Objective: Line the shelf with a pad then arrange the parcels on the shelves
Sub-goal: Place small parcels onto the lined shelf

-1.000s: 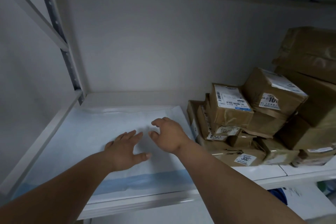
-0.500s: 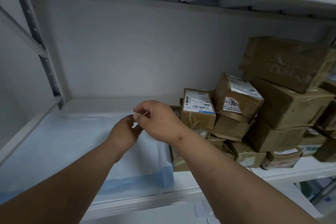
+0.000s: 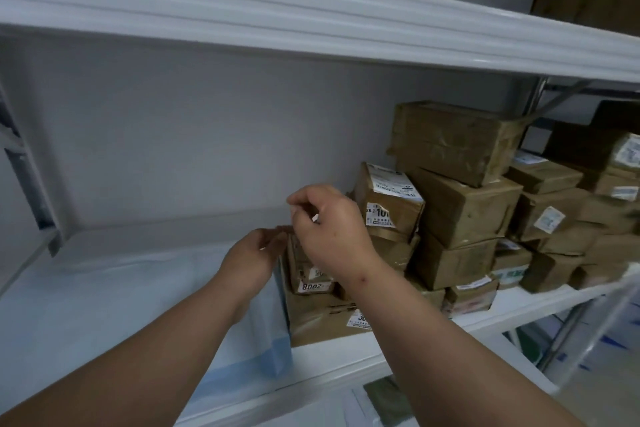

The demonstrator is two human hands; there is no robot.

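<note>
Two levels of white metal shelf (image 3: 398, 355) are seen, the lower lined at left by a pale blue pad (image 3: 104, 305); brown taped cardboard parcels (image 3: 460, 211) are stacked just right of it. The nearest small upright parcel (image 3: 304, 274) is met by both hands: the left hand (image 3: 254, 260) touches its top edge with loosely curled fingers, the right hand (image 3: 332, 229) is curled above it, grip unclear.

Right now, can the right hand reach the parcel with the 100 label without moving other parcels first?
Probably yes. The right hand is raised just left of the parcel with the 100 label, which sits high on the pile with nothing in front.
</note>
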